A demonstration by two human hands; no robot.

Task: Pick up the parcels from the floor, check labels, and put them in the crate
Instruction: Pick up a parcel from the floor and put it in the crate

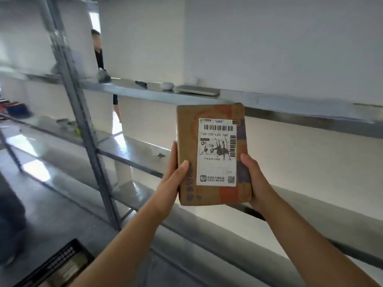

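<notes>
A brown cardboard parcel (211, 193) with orange and purple print is held upright at chest height, its white shipping label (216, 152) with barcodes facing me. My left hand (172, 183) grips its left edge, thumb on the front. My right hand (255, 181) grips the lower right edge, thumb against the side. A black slatted crate (60, 266) shows its corner at the bottom left, with something brown inside.
A metal shelving rack (87, 129) with steel shelves runs across the view behind the parcel. Small items, a white round object (167, 85) and a flat grey device (196, 90), lie on the upper shelf. A person in dark clothes (99, 52) stands behind the rack.
</notes>
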